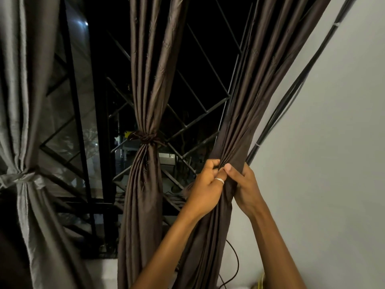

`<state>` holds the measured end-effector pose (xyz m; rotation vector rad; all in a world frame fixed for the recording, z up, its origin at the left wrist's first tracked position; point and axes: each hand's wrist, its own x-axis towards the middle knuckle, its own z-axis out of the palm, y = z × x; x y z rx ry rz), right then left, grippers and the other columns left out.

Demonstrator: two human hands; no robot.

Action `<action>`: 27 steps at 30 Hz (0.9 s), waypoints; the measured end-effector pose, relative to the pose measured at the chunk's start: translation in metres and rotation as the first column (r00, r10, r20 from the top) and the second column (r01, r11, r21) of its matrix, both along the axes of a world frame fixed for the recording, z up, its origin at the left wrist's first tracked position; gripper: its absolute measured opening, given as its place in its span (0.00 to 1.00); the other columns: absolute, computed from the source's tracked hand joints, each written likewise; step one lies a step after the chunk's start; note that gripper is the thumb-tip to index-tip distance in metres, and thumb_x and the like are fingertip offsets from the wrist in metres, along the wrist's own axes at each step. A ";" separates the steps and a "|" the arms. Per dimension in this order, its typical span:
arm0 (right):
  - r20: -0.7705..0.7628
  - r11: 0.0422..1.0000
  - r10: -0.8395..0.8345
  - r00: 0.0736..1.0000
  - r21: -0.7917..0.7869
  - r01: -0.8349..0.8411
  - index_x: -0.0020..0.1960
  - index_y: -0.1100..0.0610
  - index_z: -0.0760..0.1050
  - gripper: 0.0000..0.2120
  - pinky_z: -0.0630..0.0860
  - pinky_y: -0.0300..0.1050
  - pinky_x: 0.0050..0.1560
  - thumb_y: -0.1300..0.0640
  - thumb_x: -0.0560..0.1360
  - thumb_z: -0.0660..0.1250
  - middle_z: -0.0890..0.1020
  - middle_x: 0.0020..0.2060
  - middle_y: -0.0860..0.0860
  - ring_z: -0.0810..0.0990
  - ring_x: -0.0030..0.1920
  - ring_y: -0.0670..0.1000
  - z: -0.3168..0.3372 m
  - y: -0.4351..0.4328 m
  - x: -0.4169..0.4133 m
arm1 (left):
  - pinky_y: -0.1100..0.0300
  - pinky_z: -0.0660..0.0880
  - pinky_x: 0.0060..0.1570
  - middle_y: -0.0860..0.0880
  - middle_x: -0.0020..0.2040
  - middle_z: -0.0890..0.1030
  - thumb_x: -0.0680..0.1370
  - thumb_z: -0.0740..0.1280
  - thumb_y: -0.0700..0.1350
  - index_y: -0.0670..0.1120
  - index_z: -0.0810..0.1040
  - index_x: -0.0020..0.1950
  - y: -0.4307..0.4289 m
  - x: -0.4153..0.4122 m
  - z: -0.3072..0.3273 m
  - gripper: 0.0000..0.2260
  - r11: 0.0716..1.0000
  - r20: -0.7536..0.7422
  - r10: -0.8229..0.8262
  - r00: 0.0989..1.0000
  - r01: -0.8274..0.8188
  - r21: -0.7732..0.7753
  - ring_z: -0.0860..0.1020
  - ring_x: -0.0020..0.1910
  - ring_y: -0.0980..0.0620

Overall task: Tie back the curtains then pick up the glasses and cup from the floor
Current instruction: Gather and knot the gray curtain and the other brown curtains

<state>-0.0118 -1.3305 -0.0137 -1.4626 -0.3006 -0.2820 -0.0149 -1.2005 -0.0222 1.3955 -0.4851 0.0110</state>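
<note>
Closest to me, both arms are reaching up from below and both hands are squeezing the same curtain. The left hand (205,187) is curling its fingers round the gathered folds from the window side, and it's wearing a silver ring (219,180). The right hand (246,184) is gripping the bunch from the wall side, with the thumb pressing on the front of the folds and the fingers wrapping behind, where I can't see them. The two hands are touching each other at the front.

The right curtain (256,80) they're holding is brown and shiny. It's hanging at a slant, fanning out above the hands and dropping in a tight bundle below them, right beside the white wall (333,142). I'm not seeing any tie round it yet. A bundle of dark cables (291,97) is running up the wall just behind it, and a thin cord (236,261) is looping out low down.

Further along, the middle curtain (150,69) is hanging straight, already cinched at its waist by a knotted brown tie (146,137). Over at the far left, the left curtain (25,101) is looking greyer in this light and is also pinched in by a band (23,177).

Behind all three, the window grille (200,113) is crossing in diagonal bars, and it's showing mostly dark outside.
</note>
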 end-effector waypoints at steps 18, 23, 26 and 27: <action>0.072 0.996 -0.025 0.997 -0.078 0.030 0.72 0.56 0.71 0.25 0.77 0.52 0.67 0.48 0.79 0.69 0.82 0.64 0.53 0.81 0.65 0.54 -0.008 -0.013 -0.007 | 0.54 0.78 0.58 0.52 0.57 0.80 0.84 0.62 0.51 0.52 0.78 0.61 0.008 -0.010 -0.007 0.09 0.955 0.205 0.225 0.953 -0.257 0.148 0.80 0.57 0.54; 0.032 0.993 0.011 0.999 -0.122 -0.007 0.81 0.50 0.58 0.50 0.67 0.53 0.76 0.31 0.67 0.74 0.71 0.76 0.46 0.70 0.75 0.49 -0.006 -0.041 0.005 | 0.42 0.76 0.63 0.45 0.55 0.84 0.85 0.60 0.45 0.47 0.79 0.58 0.024 -0.017 0.000 0.09 0.991 0.005 0.136 0.991 -0.136 0.012 0.82 0.57 0.44; -0.041 0.995 0.059 0.997 -0.072 -0.062 0.80 0.50 0.59 0.54 0.70 0.50 0.74 0.34 0.63 0.80 0.73 0.73 0.43 0.71 0.74 0.47 0.003 -0.055 0.015 | 0.48 0.77 0.62 0.43 0.56 0.84 0.85 0.58 0.40 0.40 0.78 0.59 0.029 -0.019 0.004 0.10 0.995 -0.033 0.098 0.995 -0.099 -0.025 0.82 0.57 0.47; -0.082 0.993 0.112 0.990 -0.017 -0.113 0.79 0.51 0.60 0.55 0.73 0.48 0.71 0.36 0.61 0.82 0.76 0.71 0.44 0.74 0.72 0.48 0.007 -0.057 0.017 | 0.50 0.77 0.62 0.42 0.57 0.83 0.84 0.58 0.39 0.39 0.77 0.60 0.029 -0.019 0.005 0.11 0.995 -0.038 0.097 0.995 -0.099 -0.033 0.82 0.57 0.48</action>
